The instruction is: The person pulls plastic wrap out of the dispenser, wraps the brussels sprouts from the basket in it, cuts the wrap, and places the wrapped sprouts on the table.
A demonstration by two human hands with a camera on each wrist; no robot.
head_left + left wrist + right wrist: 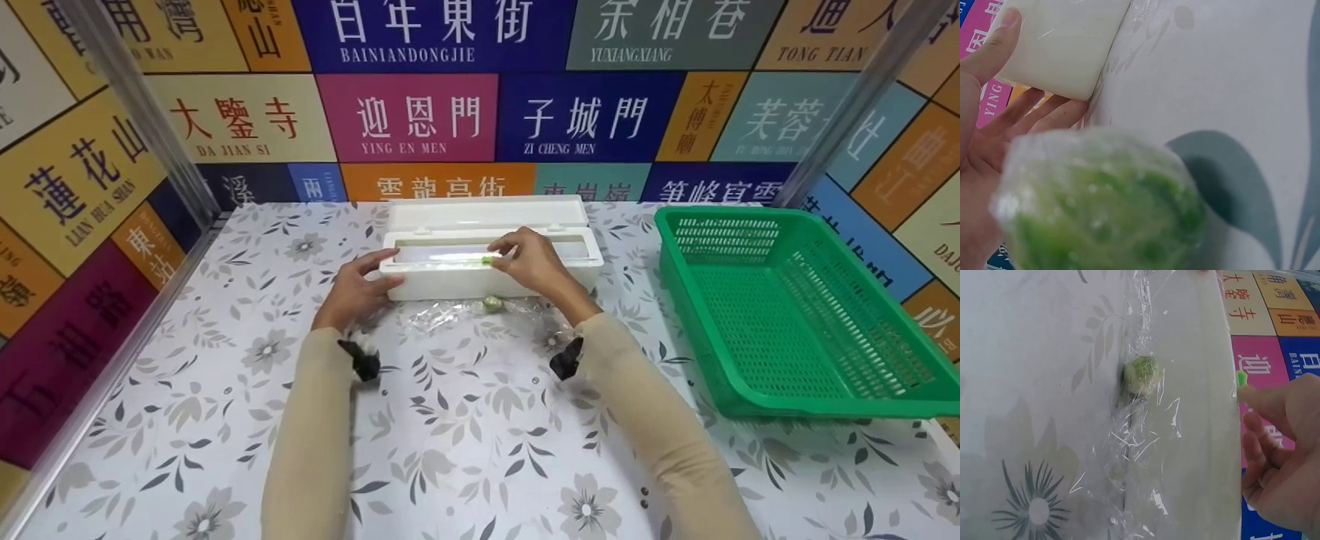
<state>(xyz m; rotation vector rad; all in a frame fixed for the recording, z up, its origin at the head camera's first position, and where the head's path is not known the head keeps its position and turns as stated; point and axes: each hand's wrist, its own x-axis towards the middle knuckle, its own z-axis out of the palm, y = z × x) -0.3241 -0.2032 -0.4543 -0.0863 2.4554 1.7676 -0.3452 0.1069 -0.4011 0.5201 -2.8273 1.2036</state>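
A white cling film dispenser box (450, 283) stands with its lid (487, 214) raised at the back. My left hand (360, 291) grips its left end, thumb on the front face and fingers around the edge. At the front rim my right hand (529, 262) pinches a small green slide cutter (487, 260), its other fingers curled. Clear film (1143, 433) hangs down the front onto the table. A small pale-green round vegetable (492, 304) lies on that film before the box. Close to the left wrist camera, a blurred green vegetable (1106, 208) is wrapped in film.
A green perforated plastic basket (795, 409) stands at the right of the table. The flowered tablecloth (465, 450) covers the tabletop. Behind it rises a panelled wall (420, 116) with printed characters, and metal posts (154, 112) frame the sides.
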